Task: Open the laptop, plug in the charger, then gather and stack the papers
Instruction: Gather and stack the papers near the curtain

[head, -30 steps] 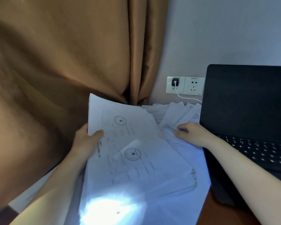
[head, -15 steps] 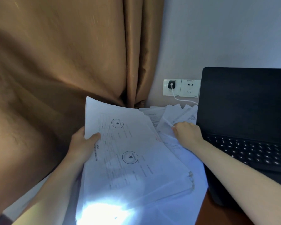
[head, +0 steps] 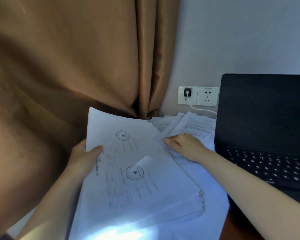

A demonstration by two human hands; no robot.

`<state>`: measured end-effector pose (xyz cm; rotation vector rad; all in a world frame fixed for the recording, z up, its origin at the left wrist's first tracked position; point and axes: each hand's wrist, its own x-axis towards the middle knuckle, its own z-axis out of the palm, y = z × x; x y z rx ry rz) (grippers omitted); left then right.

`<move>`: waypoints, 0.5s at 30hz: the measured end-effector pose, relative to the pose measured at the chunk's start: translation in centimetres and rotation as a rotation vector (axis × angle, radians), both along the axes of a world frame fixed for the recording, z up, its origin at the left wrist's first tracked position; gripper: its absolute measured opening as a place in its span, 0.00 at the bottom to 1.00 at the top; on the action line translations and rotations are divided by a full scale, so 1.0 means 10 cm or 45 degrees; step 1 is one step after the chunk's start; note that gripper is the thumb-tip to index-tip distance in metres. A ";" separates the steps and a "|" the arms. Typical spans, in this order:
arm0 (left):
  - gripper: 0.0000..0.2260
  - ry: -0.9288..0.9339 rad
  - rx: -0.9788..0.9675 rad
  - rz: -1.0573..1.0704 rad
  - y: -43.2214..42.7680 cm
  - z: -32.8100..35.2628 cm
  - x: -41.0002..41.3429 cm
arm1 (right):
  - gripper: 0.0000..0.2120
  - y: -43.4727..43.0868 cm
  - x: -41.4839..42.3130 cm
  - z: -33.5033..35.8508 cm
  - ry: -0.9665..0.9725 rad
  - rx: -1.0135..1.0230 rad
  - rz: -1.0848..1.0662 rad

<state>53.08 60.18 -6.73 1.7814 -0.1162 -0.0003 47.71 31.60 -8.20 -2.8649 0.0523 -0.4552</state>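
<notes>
So here's where we're at: our left grip (head: 84,156) is clamped on the left edge of the stack of papers (head: 137,170), thumb on top of the top sheet and the fingers underneath. The stack is lifted and tilted, fanning out to the right of that grip and down toward us. The top sheet has two round star stamps, one just right of the thumb and one lower.

Our right grip (head: 185,146) is at the stack's far right corner, fingers curled on the near edge of the loose sheets (head: 196,125). It's a bit blurry there, but it looks like a pinch on one of them. Those sheets lie in a messy pile just beyond that grip, up against the wall (head: 232,40).

Right of the right grip the laptop (head: 267,110) sits open, screen dark, with the forearm crossing in front of its keyboard. Above and beyond the same grip, the charger (head: 187,92) is plugged into the wall socket (head: 207,96), and its white cable (head: 201,110) runs off behind the laptop lid. A brown curtain (head: 68,66) hangs above and left of the left grip. A bit of brown worktop (head: 225,229) peeks out under the right forearm.
</notes>
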 end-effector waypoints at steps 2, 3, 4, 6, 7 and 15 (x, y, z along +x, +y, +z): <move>0.09 0.023 -0.025 -0.001 0.02 0.01 0.00 | 0.15 -0.04 -0.11 0.04 0.061 0.183 -0.011; 0.09 0.029 -0.040 0.000 0.03 0.02 0.00 | 0.14 -0.07 -0.13 0.04 0.114 0.110 -0.074; 0.09 0.031 -0.056 0.002 0.04 0.02 0.01 | 0.18 -0.13 -0.14 0.02 0.176 0.043 -0.154; 0.10 0.031 -0.089 0.019 0.05 0.02 0.01 | 0.23 -0.18 -0.16 0.04 0.286 0.038 -0.279; 0.11 0.031 -0.112 0.038 0.05 0.02 0.00 | 0.23 -0.20 -0.16 0.05 0.307 0.049 -0.297; 0.14 0.087 -0.375 0.142 0.15 0.09 -0.02 | 0.12 -0.15 -0.11 0.11 0.323 -0.081 -0.423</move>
